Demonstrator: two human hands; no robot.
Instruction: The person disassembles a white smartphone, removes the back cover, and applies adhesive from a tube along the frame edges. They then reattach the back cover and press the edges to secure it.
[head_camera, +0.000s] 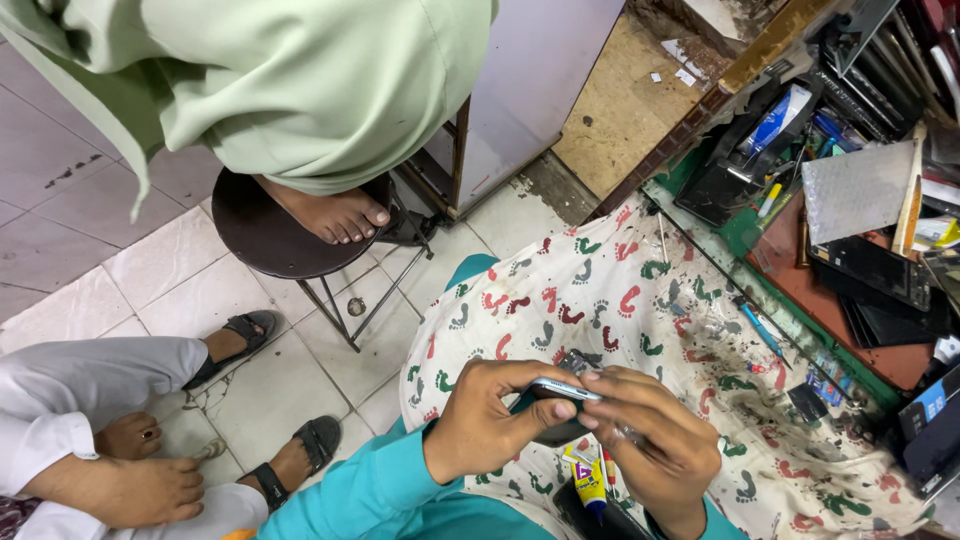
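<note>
While both hands meet over the lap, the left hand (490, 420) and right hand (650, 440) share a slim silver-edged phone (565, 390), held edge-up just above the footprint-patterned cloth (620, 300). The grip of the left hand is closed, thumb pressing the phone's lower edge and fingers wrapped behind it. The grip of the right hand is closed too, fingertips pinching the phone's right end. A small glue tube (590, 485) lies on the cloth just below the phone, between the wrists. Beyond the cloth, up and to the right, the counter (770, 270) carries dark phone parts and tools. Left of the cloth stands a round stool (265, 235) with another person's bare foot (335, 215) resting on it.
</note>
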